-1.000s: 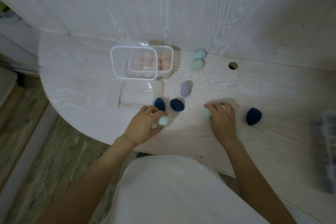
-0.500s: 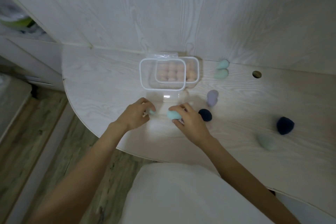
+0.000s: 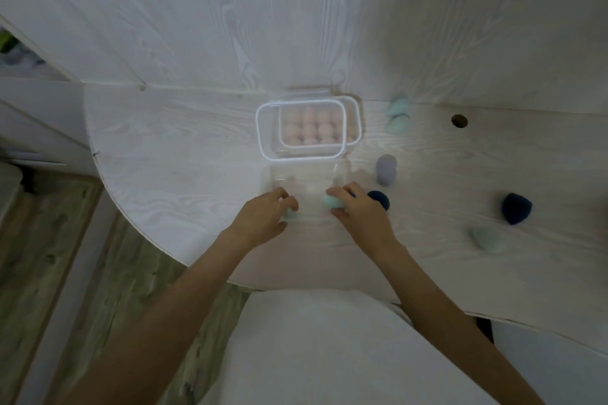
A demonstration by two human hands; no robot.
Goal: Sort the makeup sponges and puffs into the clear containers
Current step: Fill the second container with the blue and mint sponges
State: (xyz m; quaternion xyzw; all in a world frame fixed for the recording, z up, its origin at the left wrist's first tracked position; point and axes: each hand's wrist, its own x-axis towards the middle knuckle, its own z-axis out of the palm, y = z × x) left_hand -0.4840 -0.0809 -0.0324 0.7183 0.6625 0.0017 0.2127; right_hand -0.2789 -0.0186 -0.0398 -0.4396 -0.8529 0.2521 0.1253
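My left hand (image 3: 266, 215) grips a small mint sponge (image 3: 290, 214) just in front of a clear open container (image 3: 263, 138). My right hand (image 3: 357, 210) holds another mint sponge (image 3: 333, 202) beside it, at the container's near wall. Behind stands a second clear container (image 3: 357, 122) filled with several pink sponges (image 3: 309, 128). Loose on the table lie a lilac sponge (image 3: 386, 169), two navy sponges (image 3: 380, 199) (image 3: 516, 208), a pale grey-green sponge (image 3: 487, 238) and two mint sponges (image 3: 398, 113) near the wall.
The white wooden table (image 3: 164, 141) has a rounded left edge, with floor below it. A wall panel rises right behind the containers. A round cable hole (image 3: 459, 121) sits at the back right. My white-clothed lap fills the bottom.
Both hands have carried their mint sponges leftward from the table's middle to the front of the clear container. The view has shifted, so everything sits further right.
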